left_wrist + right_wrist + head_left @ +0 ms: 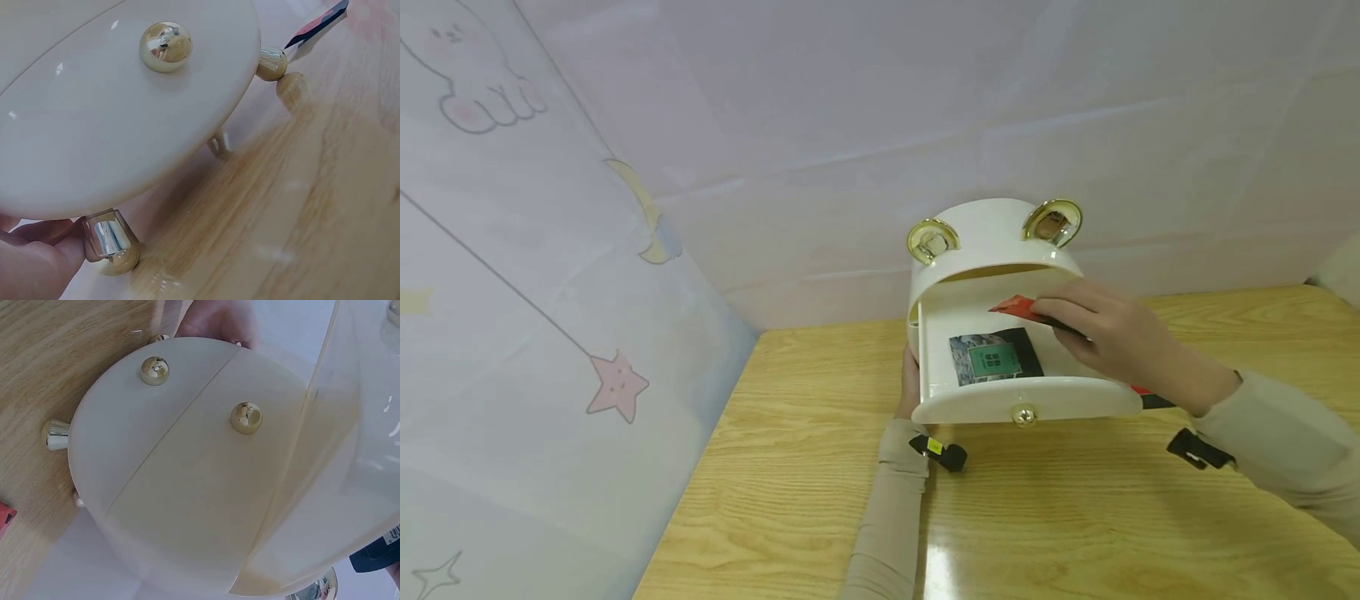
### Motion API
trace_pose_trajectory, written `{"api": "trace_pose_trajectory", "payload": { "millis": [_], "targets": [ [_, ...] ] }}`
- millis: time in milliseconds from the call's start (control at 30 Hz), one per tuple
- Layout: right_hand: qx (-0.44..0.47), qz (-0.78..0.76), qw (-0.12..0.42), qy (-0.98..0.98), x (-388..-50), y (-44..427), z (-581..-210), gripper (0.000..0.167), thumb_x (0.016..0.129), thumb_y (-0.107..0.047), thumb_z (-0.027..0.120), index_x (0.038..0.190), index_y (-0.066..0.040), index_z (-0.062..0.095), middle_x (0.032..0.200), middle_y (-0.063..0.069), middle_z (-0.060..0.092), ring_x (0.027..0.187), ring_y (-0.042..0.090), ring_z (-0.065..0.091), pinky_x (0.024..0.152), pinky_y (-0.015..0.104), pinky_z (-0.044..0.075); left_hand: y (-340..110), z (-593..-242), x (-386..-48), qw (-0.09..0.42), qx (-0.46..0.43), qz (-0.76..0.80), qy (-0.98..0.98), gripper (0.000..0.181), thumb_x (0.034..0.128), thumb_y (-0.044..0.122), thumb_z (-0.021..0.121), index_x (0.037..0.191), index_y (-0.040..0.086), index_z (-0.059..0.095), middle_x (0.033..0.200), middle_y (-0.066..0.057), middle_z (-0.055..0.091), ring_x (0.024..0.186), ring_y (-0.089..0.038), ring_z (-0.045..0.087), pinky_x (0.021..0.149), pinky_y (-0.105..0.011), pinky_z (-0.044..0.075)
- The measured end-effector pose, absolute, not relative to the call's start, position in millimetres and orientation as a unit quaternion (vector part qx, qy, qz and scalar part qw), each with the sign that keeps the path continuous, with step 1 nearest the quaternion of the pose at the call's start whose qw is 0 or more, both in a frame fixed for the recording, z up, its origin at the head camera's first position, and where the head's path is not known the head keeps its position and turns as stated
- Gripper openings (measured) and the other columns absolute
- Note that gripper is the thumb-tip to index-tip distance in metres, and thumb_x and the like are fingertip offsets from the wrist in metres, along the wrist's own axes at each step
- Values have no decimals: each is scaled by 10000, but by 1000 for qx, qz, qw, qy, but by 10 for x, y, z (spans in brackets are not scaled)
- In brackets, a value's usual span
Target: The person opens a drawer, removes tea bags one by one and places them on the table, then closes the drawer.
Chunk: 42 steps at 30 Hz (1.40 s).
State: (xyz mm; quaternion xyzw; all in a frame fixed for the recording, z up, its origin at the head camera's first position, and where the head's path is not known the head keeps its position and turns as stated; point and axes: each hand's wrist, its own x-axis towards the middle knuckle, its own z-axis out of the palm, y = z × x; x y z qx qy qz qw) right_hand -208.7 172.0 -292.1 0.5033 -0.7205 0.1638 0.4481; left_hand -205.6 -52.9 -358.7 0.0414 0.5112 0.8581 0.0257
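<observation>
We could read no words on the green packet label [995,360], yellow strap tag [935,447] or held packet's [369,555] barcode label [392,535].

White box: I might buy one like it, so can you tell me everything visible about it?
The box is rounded and glossy white, plastic-looking, with two shiny gold ears, round gold knobs and short gold feet. It stands on the table with a drawer pulled out; a packet lies inside. The left hand touches its side, low down.
</observation>
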Motion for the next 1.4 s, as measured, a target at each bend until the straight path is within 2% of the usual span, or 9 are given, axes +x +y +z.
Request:
{"api": "trace_pose_trajectory", "payload": {
  "millis": [200,367,533,667,767,1133,1233,1333,1400],
  "targets": [
    [484,159,449,-734,-2017,1752,-2871,409,971,-232,347,958,70,623,904,156,613,756,280,568,616,367,471,-583,-3972,-2348,36,47,875,481,315,993,352,246,859,199,486,772,87,497,709,-29,477,691,-182,415],
    [473,152,455,-739,-1982,1786,-2844,410,976,-239,343,964,69,612,917,157,607,787,305,569,682,380,460,-557,-3855,-2276,37,46,872,485,354,972,362,190,829,208,475,749,98,495,688,-15,475,678,-175,411],
    [464,157,464,-738,-1967,1819,-2827,430,980,-261,339,957,69,612,900,163,603,760,310,564,660,390,460,-550,-3871,-2317,35,43,870,491,352,988,329,175,841,207,471,755,91,490,698,-27,475,680,-183,414],
    [460,154,474,-735,-1972,1848,-2824,443,984,-271,344,942,71,624,881,170,602,744,321,568,647,404,465,-596,-4169,-2542,45,52,882,467,333,970,401,260,883,193,505,797,67,518,732,-57,498,696,-208,434],
    [460,155,481,-730,-1978,1868,-2825,446,986,-277,349,934,68,625,875,169,601,740,320,564,665,371,452,-618,-4290,-2638,62,49,895,438,338,944,432,309,852,181,515,782,59,527,711,-64,501,680,-215,435],
    [436,164,485,-740,-1957,1989,-2839,450,980,-309,350,922,48,617,867,166,595,724,316,549,642,367,415,-595,-4113,-2539,34,37,874,484,377,985,358,190,816,203,489,760,86,499,706,-37,479,704,-203,420],
    [429,166,489,-741,-1956,2032,-2849,437,975,-289,351,907,50,619,858,170,599,716,322,555,757,235,421,-603,-4115,-2539,27,45,874,484,383,992,340,184,784,200,474,718,89,479,664,-32,463,673,-196,413],
    [423,166,495,-741,-1956,2075,-2862,429,973,-275,352,894,51,620,847,172,601,703,324,560,894,94,329,-612,-4112,-2533,20,58,872,486,384,996,319,183,774,196,471,700,90,478,645,-28,462,655,-192,413],
    [418,165,498,-742,-1955,2107,-2871,418,969,-256,352,886,53,621,842,175,602,700,327,560,891,74,298,-619,-4111,-2531,19,65,870,488,382,997,315,184,778,195,473,701,89,483,645,-30,467,650,-192,415]
  ]
}}
